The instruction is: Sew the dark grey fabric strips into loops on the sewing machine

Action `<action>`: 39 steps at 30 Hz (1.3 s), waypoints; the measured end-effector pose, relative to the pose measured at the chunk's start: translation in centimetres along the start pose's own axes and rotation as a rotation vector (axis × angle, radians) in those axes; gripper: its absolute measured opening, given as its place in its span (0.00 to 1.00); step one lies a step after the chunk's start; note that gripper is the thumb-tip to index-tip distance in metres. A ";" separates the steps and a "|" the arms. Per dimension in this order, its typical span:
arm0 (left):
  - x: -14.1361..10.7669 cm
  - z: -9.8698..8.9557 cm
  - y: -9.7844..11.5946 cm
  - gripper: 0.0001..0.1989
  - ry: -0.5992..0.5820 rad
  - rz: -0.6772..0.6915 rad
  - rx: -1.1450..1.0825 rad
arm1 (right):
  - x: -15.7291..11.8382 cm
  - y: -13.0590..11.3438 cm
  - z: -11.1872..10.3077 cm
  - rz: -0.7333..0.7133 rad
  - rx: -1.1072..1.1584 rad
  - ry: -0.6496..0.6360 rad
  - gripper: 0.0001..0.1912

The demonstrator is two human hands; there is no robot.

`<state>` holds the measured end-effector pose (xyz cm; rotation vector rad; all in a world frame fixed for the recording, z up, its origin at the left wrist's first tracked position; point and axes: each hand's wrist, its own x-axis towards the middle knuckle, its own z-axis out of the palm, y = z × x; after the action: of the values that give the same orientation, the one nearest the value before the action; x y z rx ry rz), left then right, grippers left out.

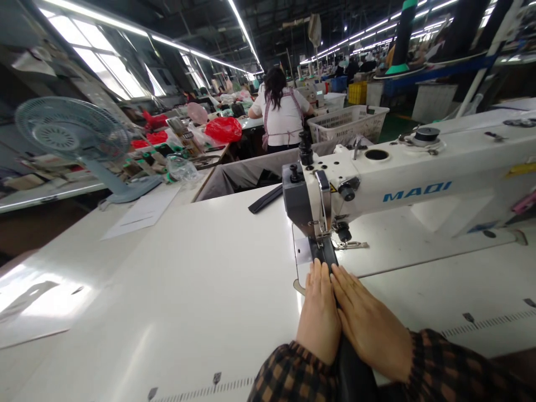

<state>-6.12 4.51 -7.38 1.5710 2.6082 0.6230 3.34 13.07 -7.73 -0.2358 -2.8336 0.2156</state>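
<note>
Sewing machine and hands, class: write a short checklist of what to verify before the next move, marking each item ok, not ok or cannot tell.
1. Left hand flat on the dark fabric strip: ok.
2. Right hand flat beside it, the two hands touching: ok.
3. Strip runs under the presser foot of the sewing machine: ok.
4. Fingertips well back from the needle: not ok, they lie close.
5. Presser foot lowered: cannot tell.
6. Sewn end lies flat on the table behind: ok.
</note>
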 end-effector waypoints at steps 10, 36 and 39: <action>0.3 -0.5 1.0 0.23 0.014 -0.131 -0.112 | 0.4 -0.1 0.7 -0.002 0.041 0.051 0.30; 1.3 0.6 0.5 0.33 0.042 0.176 0.147 | 1.5 0.1 0.6 0.043 0.102 0.038 0.33; 1.6 0.5 0.5 0.31 0.042 0.133 0.139 | 1.7 0.4 0.9 0.031 0.082 0.022 0.34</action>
<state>-6.33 6.30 -7.41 1.8026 2.6468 0.4958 1.53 13.62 -8.18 -0.2632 -2.7932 0.3333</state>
